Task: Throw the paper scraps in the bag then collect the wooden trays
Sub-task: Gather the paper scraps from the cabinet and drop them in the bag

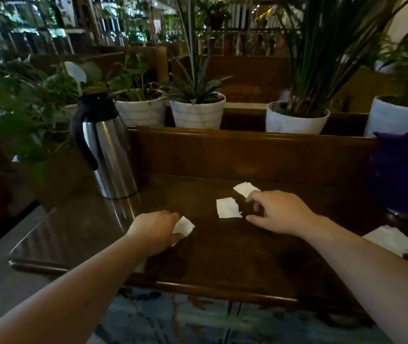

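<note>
Several white paper scraps lie on a dark wooden tray (222, 286). My left hand (155, 230) pinches one scrap (183, 225) at the tray's left part. My right hand (278, 212) hovers with fingers spread just right of a square scrap (228, 208); another scrap (245, 189) lies just beyond its fingertips. A larger white paper (392, 240) rests at the right edge. A purple bag (406, 170) stands at the far right.
A steel jug with a black handle (106, 150) stands on the table's left. A wooden backboard (247, 155) rises behind the tray, with several white plant pots (198, 112) on the ledge beyond. The table's front edge is near me.
</note>
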Tool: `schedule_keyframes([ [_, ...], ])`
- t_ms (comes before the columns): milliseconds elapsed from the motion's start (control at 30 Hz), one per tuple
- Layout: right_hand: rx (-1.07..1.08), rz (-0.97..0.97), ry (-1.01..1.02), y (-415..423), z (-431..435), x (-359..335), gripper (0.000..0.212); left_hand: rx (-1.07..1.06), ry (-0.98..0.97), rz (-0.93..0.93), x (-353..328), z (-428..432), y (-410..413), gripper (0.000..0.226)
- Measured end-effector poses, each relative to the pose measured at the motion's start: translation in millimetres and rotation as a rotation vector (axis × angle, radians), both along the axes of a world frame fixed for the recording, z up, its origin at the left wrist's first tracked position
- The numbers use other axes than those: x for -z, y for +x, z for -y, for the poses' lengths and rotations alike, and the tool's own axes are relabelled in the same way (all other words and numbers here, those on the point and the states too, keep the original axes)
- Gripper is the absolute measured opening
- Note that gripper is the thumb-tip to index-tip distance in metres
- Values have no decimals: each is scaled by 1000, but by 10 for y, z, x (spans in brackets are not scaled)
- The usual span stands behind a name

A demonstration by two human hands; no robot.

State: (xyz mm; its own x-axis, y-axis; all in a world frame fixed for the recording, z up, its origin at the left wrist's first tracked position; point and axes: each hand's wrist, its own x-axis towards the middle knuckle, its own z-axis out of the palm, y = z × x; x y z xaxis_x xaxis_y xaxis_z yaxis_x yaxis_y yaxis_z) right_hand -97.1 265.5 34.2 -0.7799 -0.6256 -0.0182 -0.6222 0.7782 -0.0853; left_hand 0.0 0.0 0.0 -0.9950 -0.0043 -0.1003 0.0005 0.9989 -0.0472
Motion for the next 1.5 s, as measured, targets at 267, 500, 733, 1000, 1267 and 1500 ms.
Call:
schedule_keyframes([
  [267,-103,-13,51,-362,243,62,39,-30,-13,-19,-51,-35,-72,21],
  [500,-158,-17,87,-556,470,281,38,50,21,-189,-233,-219,-38,19],
  [733,-226,60,39,-658,554,448,11,134,46,-378,-256,-384,-93,15],
  [1000,-173,-84,-109,-1121,235,180,15,163,61,-420,-251,-464,-261,17],
  [1267,-62,53,29,-1438,150,401,12,153,57,-430,-318,-480,-516,22],
  [1500,-75,86,-14,-1434,28,487,13,184,112,-420,-272,-641,-586,21],
])
